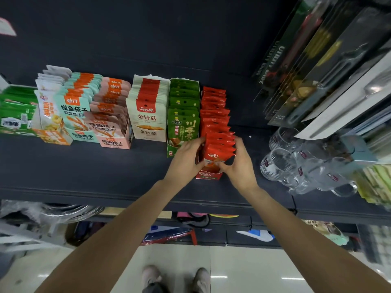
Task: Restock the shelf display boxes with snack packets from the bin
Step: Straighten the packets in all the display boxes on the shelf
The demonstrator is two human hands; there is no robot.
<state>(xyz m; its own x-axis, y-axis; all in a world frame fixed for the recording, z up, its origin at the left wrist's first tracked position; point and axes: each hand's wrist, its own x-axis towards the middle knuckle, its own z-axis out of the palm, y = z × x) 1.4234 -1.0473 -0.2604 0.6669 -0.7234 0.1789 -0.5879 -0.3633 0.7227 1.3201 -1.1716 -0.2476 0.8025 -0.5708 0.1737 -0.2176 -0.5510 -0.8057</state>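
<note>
Two hands, left (186, 159) and right (239, 166), hold one red packet (218, 154).

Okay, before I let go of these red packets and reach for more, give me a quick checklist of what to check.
1. Left hand and right hand both grip the front red packets: ok.
2. Packets seated inside the red display box: cannot tell.
3. Row standing upright behind: ok.
4. Green display box alongside undisturbed: ok.
5. Glass mugs clear of your right elbow: ok, but close.
6. Bin within reach: cannot tell, out of view.
</note>
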